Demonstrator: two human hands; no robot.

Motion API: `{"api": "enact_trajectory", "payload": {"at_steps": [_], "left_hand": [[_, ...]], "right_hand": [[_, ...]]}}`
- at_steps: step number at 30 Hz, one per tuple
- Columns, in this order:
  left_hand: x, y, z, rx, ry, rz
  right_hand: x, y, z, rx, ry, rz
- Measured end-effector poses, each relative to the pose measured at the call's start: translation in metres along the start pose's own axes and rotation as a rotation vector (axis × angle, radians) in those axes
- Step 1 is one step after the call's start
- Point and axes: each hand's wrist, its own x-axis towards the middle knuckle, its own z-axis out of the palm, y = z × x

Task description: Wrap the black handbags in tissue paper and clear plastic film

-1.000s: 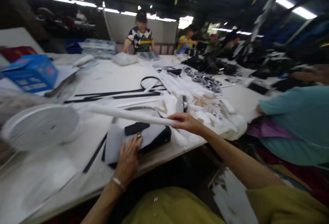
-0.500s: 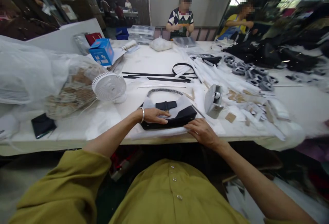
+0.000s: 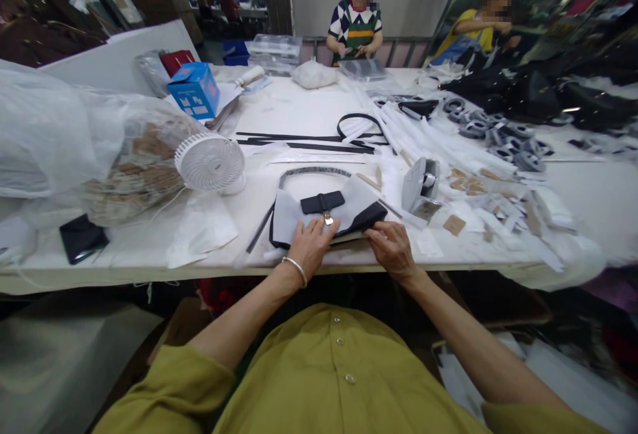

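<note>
A black handbag [image 3: 369, 217] lies at the table's near edge. White wrapping sheet [image 3: 288, 213] covers much of its front, and its wrapped handle [image 3: 319, 171] arches toward the far side. A black strap tab [image 3: 322, 202] with a gold-coloured clasp [image 3: 327, 218] shows on top of the sheet. My left hand [image 3: 312, 246] rests on the bag's near side just below the clasp, fingers stretched out over the sheet. At the near right corner, my right hand [image 3: 391, 248] has its fingers closed on the bag's edge. The fingertips' exact hold is partly hidden.
A white fan [image 3: 212, 163] and a plastic bag of brown pieces [image 3: 144, 168] stand left; a dark phone-like slab [image 3: 84, 239] lies nearer. Black strips [image 3: 309, 143] lie beyond the handbag. Right are a grey-white holder [image 3: 420, 185] and grey rings [image 3: 508, 135]. Two co-workers [image 3: 355, 32] are across the table.
My left hand has moved from the bag's left and top toward its near middle, uncovering the clasp. My right hand has closed on the near right corner. The bag's front is tilted more toward me.
</note>
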Motion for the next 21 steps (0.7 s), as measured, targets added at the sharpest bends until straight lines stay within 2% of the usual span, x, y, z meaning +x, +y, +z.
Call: {"api": "enact_trajectory", "payload": {"at_steps": [3, 6, 7, 9, 12, 17, 21], "left_hand": [[-0.007, 0.01, 0.017, 0.064, 0.089, -0.033], [-0.007, 0.009, 0.021, 0.074, 0.128, -0.018], [-0.007, 0.008, 0.021, 0.071, 0.133, -0.013], [-0.006, 0.007, 0.021, 0.064, 0.132, -0.005], [-0.006, 0.007, 0.022, 0.057, 0.132, 0.004], [-0.008, 0.005, 0.018, 0.061, 0.136, 0.028], [-0.006, -0.012, 0.006, 0.051, 0.101, 0.086]], "right_hand": [[0.004, -0.003, -0.008, -0.023, 0.044, -0.014], [0.021, -0.007, -0.024, 0.004, 0.052, -0.087], [0.029, -0.008, -0.029, 0.015, 0.001, -0.132], [0.045, -0.006, -0.033, 0.032, -0.181, -0.241], [0.065, 0.002, -0.029, 0.082, -0.386, -0.367], [0.078, 0.009, -0.02, 0.165, -0.442, -0.443], [0.081, 0.001, -0.016, 0.145, -0.435, -0.452]]}}
